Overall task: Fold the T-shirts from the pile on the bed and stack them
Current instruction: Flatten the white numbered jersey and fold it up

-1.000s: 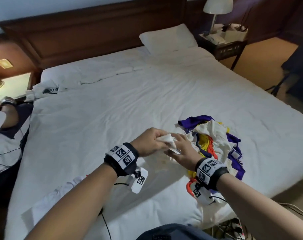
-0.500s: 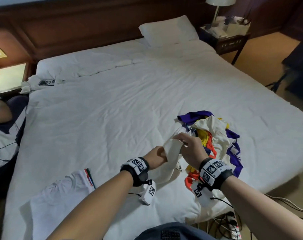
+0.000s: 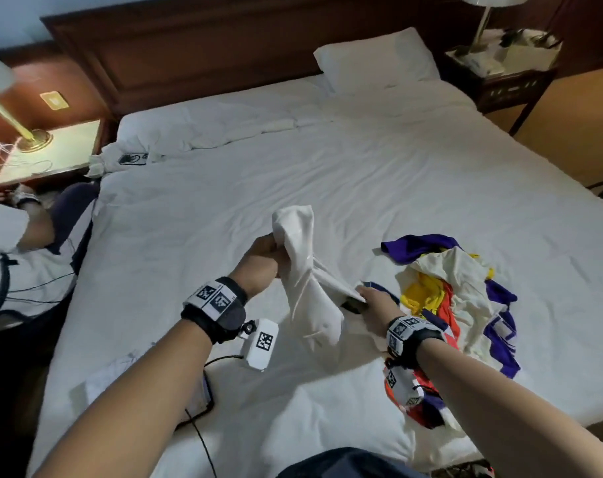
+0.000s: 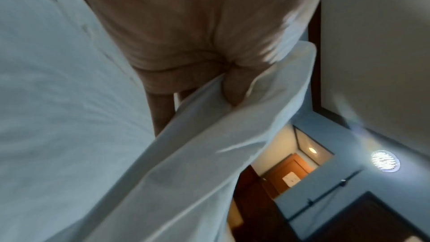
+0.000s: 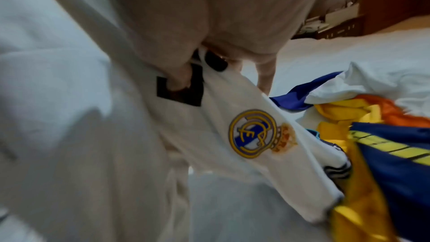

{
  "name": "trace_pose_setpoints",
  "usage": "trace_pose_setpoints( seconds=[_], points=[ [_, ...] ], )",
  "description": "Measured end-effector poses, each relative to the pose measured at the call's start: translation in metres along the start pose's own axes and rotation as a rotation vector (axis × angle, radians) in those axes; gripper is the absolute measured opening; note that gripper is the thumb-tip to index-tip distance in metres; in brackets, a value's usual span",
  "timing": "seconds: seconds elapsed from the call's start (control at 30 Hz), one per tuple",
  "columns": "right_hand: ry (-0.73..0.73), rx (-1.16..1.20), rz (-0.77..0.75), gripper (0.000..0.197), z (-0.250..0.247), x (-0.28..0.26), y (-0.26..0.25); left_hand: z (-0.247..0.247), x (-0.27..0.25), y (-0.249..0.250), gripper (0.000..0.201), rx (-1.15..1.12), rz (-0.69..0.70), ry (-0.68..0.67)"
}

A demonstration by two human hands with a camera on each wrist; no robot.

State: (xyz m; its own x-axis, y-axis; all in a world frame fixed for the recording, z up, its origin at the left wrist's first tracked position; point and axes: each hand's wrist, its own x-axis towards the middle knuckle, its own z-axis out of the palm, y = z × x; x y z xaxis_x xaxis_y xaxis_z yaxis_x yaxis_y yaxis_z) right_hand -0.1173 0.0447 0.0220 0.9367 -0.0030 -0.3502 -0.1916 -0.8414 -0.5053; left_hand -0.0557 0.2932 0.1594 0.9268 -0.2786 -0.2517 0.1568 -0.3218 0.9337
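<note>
A white T-shirt is held bunched above the bed, beside the coloured pile. It is gripped near the top by the left hand, fingers curled round the cloth. Its lower edge is pinched by the right hand.

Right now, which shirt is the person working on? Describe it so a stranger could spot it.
On the white bed, left of the colourful pile, it is the white shirt stretched between the left hand and right hand. Unlike its neighbours, it is lifted up.
</note>
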Motion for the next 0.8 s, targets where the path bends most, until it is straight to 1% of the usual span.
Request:
trace_pose_setpoints(
  seconds=[0.03, 0.1, 0.17, 0.23, 0.27, 0.33, 0.37, 0.4, 0.43, 0.47, 0.53, 0.57, 0.6, 0.63, 0.7, 0.73, 0.77, 0.8],
  points=[
    [0.011, 0.088, -0.006, 0.020, -0.003, 0.005, -0.012, -0.014, 0.006, -0.002, 0.022, 0.080, -0.010, 0.089],
    [0.018, 0.246, -0.076, 0.019, -0.012, 0.008, -0.047, -0.041, 0.016, -0.006, 0.026, 0.251, -0.050, 0.207],
    [0.060, 0.325, -0.177, 0.019, -0.015, 0.012, -0.077, -0.060, 0.024, -0.007, 0.029, 0.357, -0.073, 0.263],
    [0.096, 0.405, -0.180, 0.024, -0.012, 0.015, -0.094, -0.065, 0.028, -0.004, 0.033, 0.422, -0.047, 0.285],
    [0.102, 0.422, -0.174, 0.022, -0.008, 0.016, -0.096, -0.062, 0.026, 0.002, 0.035, 0.458, -0.025, 0.274],
    [0.059, 0.370, -0.141, 0.013, 0.000, 0.013, -0.091, -0.050, 0.024, 0.005, 0.036, 0.525, 0.026, 0.202],
    [0.011, 0.360, -0.116, 0.022, 0.003, 0.010, -0.084, -0.042, 0.023, 0.004, 0.035, 0.550, 0.040, 0.146],
    [-0.017, 0.390, -0.104, 0.041, 0.005, 0.006, -0.077, -0.031, 0.020, 0.003, 0.033, 0.566, 0.036, 0.076],
    [-0.018, 0.474, -0.095, 0.059, 0.004, 0.000, -0.072, -0.020, 0.019, -0.001, 0.031, 0.579, 0.028, 0.001],
    [0.018, 0.593, -0.106, 0.071, 0.003, -0.007, -0.068, -0.009, 0.018, -0.007, 0.028, 0.610, 0.022, -0.068],
    [0.118, 0.791, -0.168, 0.076, -0.005, -0.018, -0.068, 0.013, 0.017, -0.019, 0.019, 0.682, 0.025, -0.177],
    [0.160, 0.824, -0.182, 0.074, -0.010, -0.021, -0.069, 0.022, 0.018, -0.026, 0.018, 0.687, 0.027, -0.209],
    [0.212, 0.807, -0.179, 0.070, -0.014, -0.025, -0.070, 0.031, 0.017, -0.029, 0.018, 0.673, 0.024, -0.228],
    [0.279, 0.755, -0.174, 0.059, -0.017, -0.026, -0.069, 0.038, 0.017, -0.032, 0.018, 0.636, 0.024, -0.232],
    [0.374, 0.605, -0.186, 0.025, -0.020, -0.027, -0.062, 0.043, 0.017, -0.033, 0.011, 0.537, 0.019, -0.186],
    [0.385, 0.541, -0.198, 0.014, -0.022, -0.030, -0.059, 0.043, 0.017, -0.032, 0.010, 0.516, 0.024, -0.165],
    [0.392, 0.491, -0.202, 0.012, -0.023, -0.032, -0.054, 0.040, 0.018, -0.034, 0.010, 0.520, 0.037, -0.161],
    [0.401, 0.457, -0.204, 0.012, -0.025, -0.034, -0.050, 0.036, 0.019, -0.036, 0.008, 0.570, 0.039, -0.174]
  ],
)
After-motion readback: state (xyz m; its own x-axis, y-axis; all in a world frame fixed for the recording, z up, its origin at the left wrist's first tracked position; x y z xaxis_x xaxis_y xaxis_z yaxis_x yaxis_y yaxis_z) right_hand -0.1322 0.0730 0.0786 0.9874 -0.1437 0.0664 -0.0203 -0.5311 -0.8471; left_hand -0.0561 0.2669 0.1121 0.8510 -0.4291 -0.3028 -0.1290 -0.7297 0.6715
